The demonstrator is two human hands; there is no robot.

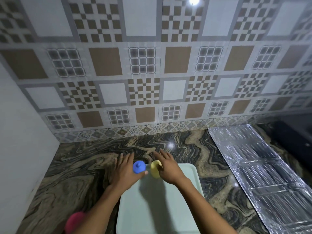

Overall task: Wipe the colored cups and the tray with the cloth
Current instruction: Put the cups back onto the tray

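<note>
A pale green tray (160, 210) lies on the marbled counter in front of me. Above its far edge, my left hand (123, 173) holds a blue cup (139, 167) between thumb and palm, its other fingers stretched forward. Beside it my right hand (168, 168) holds a yellow cup (155, 169) the same way, the cup tipped on its side. The two cups are close together but apart. A red cup (76, 222) stands at the lower left, partly hidden behind my left forearm. No cloth is in view.
A shiny silver ribbed sheet (263, 174) covers the counter to the right of the tray. A patterned tiled wall (152, 81) rises at the back, and a plain white wall (22, 141) closes the left side. Dark swirled counter (84, 162) stretches beyond the hands.
</note>
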